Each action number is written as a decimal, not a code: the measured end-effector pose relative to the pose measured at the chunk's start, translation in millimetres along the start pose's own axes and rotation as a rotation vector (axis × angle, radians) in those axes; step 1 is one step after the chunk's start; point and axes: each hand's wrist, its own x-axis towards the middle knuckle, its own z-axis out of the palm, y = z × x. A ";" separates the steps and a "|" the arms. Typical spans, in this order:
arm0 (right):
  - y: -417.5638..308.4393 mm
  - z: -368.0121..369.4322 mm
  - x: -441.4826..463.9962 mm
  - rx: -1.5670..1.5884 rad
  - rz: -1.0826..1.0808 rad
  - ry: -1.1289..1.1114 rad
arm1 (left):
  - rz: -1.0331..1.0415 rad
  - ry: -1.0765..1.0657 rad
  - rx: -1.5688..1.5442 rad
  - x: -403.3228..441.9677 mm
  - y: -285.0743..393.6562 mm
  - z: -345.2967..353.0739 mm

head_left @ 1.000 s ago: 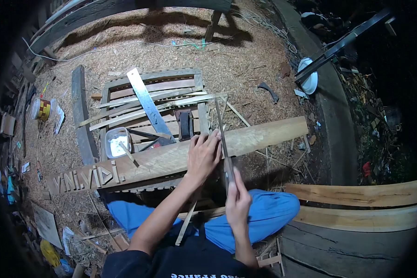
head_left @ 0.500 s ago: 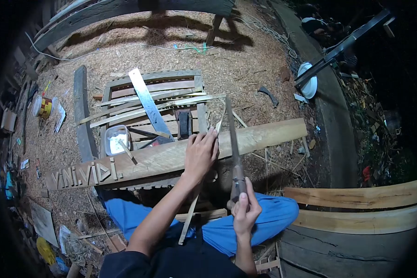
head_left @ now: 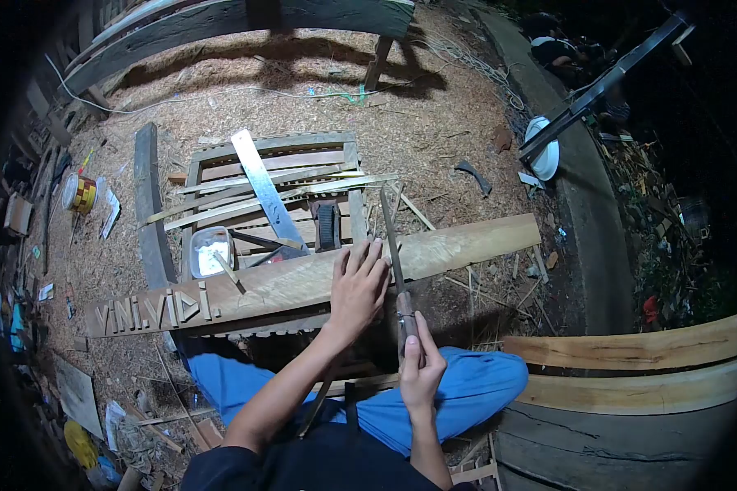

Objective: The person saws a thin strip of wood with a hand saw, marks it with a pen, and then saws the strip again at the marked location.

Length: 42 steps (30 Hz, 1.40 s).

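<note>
At far left, a yellow-and-red banded container [head_left: 79, 193] is standing on ground strewn with wood shavings [head_left: 262, 106], with a dark timber [head_left: 151, 213] lying to its right. Running across the scene in front of a seated person in blue trousers [head_left: 475, 380], a long plank [head_left: 291, 278] is slanting from near left to far right, its left end carrying raised letters [head_left: 151, 309] reading "VINI.VIDI." Just beyond the plank's far edge, a clear tub [head_left: 211, 252] is holding a white substance, and a shiny metal strip [head_left: 264, 184] is lying across thin wooden slats over a slatted frame [head_left: 358, 217]. Near the middle of the plank, the left hand [head_left: 359, 286] is resting palm down, fingers extended toward the far edge; whether it is pinning anything underneath cannot be told. Just to its right, the right hand [head_left: 422, 372] is gripping the handle of a narrow-bladed tool [head_left: 403, 301], whose blade is pointing away from the person and reaching past the plank's far edge; whether it is touching the wood is unclear. Farther right, a dark curved piece [head_left: 473, 177] is lying on the ground, while two pale boards [head_left: 630, 344] are lying side by side at near right.
</note>
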 end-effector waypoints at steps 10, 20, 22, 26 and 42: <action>-8.4 16.9 5.1 -0.061 0.019 -0.032 | -0.032 -0.060 0.037 0.4 0.8 -1.6; -8.6 16.1 4.1 -0.105 -0.071 -0.030 | -0.067 -0.102 0.080 0.0 5.1 -3.0; -6.4 9.3 -5.6 -0.142 -0.153 -0.016 | -0.083 -0.103 0.071 1.9 6.6 -3.2; -1.6 9.2 -1.2 -0.073 -0.076 -0.031 | -0.059 -0.051 0.060 0.1 4.2 2.5; 35.0 -9.6 -14.6 -0.098 -0.164 -0.047 | -0.066 -0.022 0.028 0.6 3.5 5.3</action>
